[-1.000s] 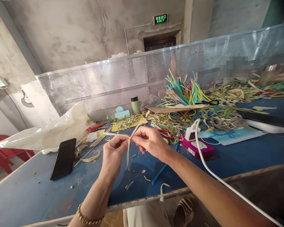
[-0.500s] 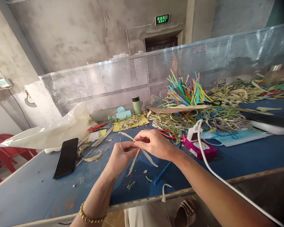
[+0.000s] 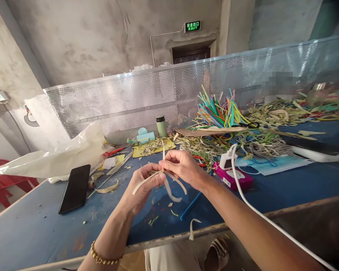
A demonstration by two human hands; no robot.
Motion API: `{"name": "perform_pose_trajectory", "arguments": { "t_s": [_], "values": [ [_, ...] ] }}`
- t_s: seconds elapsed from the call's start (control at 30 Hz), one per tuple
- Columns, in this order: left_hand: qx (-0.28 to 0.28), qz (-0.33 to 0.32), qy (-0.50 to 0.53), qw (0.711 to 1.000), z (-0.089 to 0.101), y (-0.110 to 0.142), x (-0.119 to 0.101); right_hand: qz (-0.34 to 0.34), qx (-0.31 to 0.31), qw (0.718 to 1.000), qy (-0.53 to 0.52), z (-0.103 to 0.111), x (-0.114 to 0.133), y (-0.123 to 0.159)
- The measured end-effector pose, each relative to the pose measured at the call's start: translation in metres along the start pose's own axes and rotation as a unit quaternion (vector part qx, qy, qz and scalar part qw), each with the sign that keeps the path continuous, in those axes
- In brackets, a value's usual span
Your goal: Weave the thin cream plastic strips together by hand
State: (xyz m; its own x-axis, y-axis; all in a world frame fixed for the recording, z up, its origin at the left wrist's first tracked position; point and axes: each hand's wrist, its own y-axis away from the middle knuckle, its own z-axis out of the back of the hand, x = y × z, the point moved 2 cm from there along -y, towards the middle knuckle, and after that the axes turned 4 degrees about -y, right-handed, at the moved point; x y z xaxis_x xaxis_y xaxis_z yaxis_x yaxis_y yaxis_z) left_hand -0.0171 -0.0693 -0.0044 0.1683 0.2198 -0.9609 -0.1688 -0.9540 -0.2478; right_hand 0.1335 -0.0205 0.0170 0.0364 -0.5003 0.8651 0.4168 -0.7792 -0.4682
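Observation:
Pale, flat plant-fibre strips [image 3: 173, 194] meet in a crossing between my hands, above the front of the blue table. My left hand [image 3: 147, 184] pinches the crossing from the left, and one strip lies over its thumb. From the right, my right hand [image 3: 180, 165] grips the same strips with thumb and forefinger. One end points straight up and others curve down to both sides. The exact knot or fold is hidden by my fingertips. Below the hands lie a blue stick [image 3: 190, 206] and a curled loose strip [image 3: 194, 227] at the table's edge.
A black phone [image 3: 75, 188] and a plastic bag [image 3: 73, 154] lie left. Behind are a green bottle [image 3: 161, 128], dried plant scraps [image 3: 149, 146] and colourful pipe cleaners [image 3: 219, 109]. At right, a white cable [image 3: 248, 199] runs from a magenta box [image 3: 240, 180]. A perforated metal screen [image 3: 124, 101] stands behind.
The strips have been turned between my hands: one end now stands up and another lies across my left thumb. Both hands stay close together, and the view has shifted slightly.

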Motion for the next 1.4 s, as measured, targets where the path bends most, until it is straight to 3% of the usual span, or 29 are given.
{"name": "perform_pose_trajectory", "arguments": {
  "t_s": [0.17,0.57,1.4],
  "values": [
    [-0.025,-0.012,-0.009,1.000,0.000,-0.002,0.001,-0.002,0.008,1.000,-0.002,-0.004,-0.002,0.001],
    [0.020,0.023,0.038,0.999,0.006,-0.002,0.009,-0.009,-0.006,1.000,0.008,-0.010,-0.010,0.000],
    [0.025,0.031,0.042,0.998,0.003,-0.003,0.010,-0.036,-0.041,0.998,0.014,-0.009,-0.013,-0.003]
  ]
}}
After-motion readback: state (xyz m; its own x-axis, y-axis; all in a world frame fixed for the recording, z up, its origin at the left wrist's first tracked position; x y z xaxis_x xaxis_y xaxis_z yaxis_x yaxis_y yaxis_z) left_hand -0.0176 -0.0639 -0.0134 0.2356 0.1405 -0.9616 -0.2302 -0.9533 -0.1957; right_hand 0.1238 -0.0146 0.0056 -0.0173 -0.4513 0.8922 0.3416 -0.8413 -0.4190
